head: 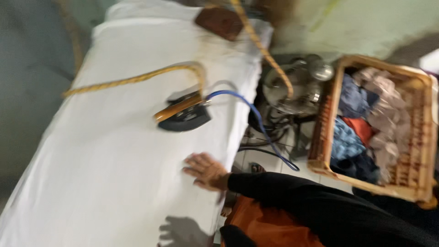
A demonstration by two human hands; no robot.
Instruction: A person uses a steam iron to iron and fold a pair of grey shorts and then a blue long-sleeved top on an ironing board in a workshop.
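White cloth (119,151) is seen in the head view, spread over a long bench and blurred by motion. One hand (206,171) is laid flat on the cloth near its edge, fingers spread, with nothing held in its grip; which hand it is cannot be told with certainty, though the black sleeve (292,192) enters from the right. The other hand is not seen. An iron (185,114) is rested on the cloth just beyond the hand, apart from it. A yellow cord (132,80) and a blue cord (256,114) are attached to the iron. A wicker basket (418,183) filled with clothes (366,119) is placed beside the bench.
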